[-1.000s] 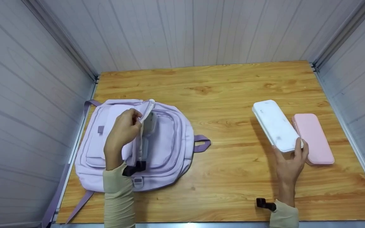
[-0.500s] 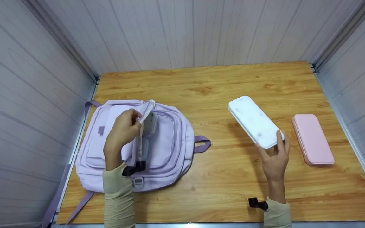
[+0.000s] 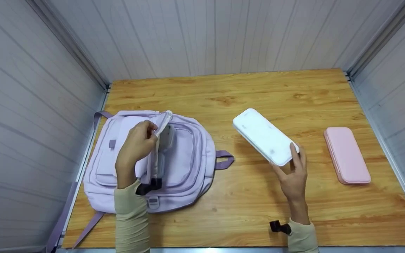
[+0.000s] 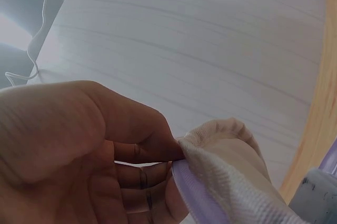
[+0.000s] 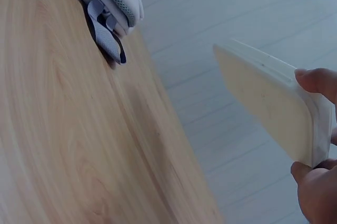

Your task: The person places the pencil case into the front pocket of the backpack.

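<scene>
A lilac backpack (image 3: 197, 196) lies on the table at the left, its main pocket unzipped. My left hand (image 3: 135, 146) pinches the raised edge of the backpack flap (image 4: 210, 184) between thumb and fingers. Inside the pocket, clear-looking containers (image 3: 167, 138) show in part. My right hand (image 3: 294, 181) grips the near end of a flat, oblong white pencil case (image 3: 264, 135), thumb on one side and fingers on the other. The case is tilted and off the table, right of the bag. In the right wrist view the white pencil case (image 5: 263, 95) shows its pale underside.
A pink pencil case (image 3: 347, 154) lies flat on the wooden table (image 3: 223, 225) at the right. A purple carry loop (image 3: 225, 159) sticks out from the bag toward the middle. Straps (image 3: 90, 228) trail over the left front edge. Pale panels (image 3: 213, 38) enclose the table.
My right hand has carried the white pencil case leftward from beside the pink one toward the backpack, turning it slightly. The left hand and the bag stay in place.
</scene>
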A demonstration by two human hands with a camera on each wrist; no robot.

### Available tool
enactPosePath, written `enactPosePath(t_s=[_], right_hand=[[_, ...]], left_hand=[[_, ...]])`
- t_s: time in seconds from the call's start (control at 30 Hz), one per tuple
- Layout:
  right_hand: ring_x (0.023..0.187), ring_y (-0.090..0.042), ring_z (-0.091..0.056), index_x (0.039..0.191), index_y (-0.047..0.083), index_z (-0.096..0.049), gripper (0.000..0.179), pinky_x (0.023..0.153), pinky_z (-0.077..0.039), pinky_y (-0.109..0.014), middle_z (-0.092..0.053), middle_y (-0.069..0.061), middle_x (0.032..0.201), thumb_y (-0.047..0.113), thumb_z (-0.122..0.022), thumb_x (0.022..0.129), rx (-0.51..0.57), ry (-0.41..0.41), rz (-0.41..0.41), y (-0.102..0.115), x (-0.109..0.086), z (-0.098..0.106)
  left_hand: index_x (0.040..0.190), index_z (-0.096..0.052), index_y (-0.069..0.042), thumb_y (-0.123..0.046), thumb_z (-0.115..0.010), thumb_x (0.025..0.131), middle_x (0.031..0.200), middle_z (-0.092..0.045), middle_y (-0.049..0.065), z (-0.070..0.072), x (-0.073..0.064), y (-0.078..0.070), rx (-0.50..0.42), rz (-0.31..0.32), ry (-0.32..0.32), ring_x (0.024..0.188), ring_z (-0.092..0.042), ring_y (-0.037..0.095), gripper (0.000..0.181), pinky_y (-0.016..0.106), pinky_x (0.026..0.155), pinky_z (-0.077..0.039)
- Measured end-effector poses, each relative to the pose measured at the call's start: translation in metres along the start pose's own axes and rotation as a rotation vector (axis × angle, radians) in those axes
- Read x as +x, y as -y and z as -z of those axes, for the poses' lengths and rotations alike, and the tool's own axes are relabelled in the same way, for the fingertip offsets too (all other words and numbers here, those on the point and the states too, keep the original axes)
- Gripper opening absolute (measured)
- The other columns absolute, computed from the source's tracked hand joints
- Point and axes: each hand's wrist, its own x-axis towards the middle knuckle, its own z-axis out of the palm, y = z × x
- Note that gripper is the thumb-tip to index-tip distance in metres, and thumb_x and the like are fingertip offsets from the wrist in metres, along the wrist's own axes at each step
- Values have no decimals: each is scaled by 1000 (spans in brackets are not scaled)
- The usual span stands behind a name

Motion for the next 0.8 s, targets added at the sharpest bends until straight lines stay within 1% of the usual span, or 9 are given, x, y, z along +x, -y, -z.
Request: enactPosePath(t_s=[0.27, 0.4, 0.5, 0.63, 0.7, 0.8], right_hand=[[133, -32, -34, 140, -14, -34, 79, 105, -36, -19, -24, -31, 145, -18, -71, 70, 65, 85, 30, 2, -4, -14], [134, -32, -33, 140, -13, -35, 80, 106, -35, -19, -23, -32, 146, -19, -71, 69, 72, 127, 47, 0, -7, -21], [136, -28, -32, 142, -8, -36, 81, 106, -34, -19, -22, -27, 149, -17, -72, 70, 89, 158, 49, -9, -10, -25], [139, -26, -30, 144, -2, -36, 82, 108, -34, -22, -22, -19, 152, -12, -74, 71, 117, 200, 49, -18, -13, -31], [139, -29, -29, 143, -4, -36, 82, 108, -34, -23, -21, -21, 152, -13, -74, 71, 130, 218, 61, -14, -14, -35], [139, -33, -28, 141, -11, -35, 81, 108, -34, -23, -20, -29, 150, -16, -73, 70, 162, 248, 85, -2, -14, -41]], left_hand=[[101, -61, 6, 0, -47, 84, 89, -56, 16, 1, 1, 0, 1, 0, -5, 83, -53, 28, 23, 38, 74, -41], [101, -61, 6, 0, -47, 84, 88, -56, 16, 0, 1, 0, -5, -5, -3, 82, -52, 28, 23, 38, 74, -41], [100, -61, 5, 0, -47, 84, 88, -56, 15, 0, 2, 1, -11, -6, -1, 82, -53, 27, 22, 37, 74, -41], [101, -61, 5, 0, -47, 84, 88, -56, 15, 0, 2, 0, -15, -3, 6, 81, -52, 27, 23, 37, 74, -41], [101, -61, 5, 0, -47, 84, 88, -56, 14, 0, 2, 0, -16, 0, 12, 81, -52, 26, 23, 37, 74, -41], [101, -61, 6, 0, -47, 84, 87, -56, 14, 0, 2, -1, -14, -2, 14, 82, -52, 27, 23, 37, 75, -40]])
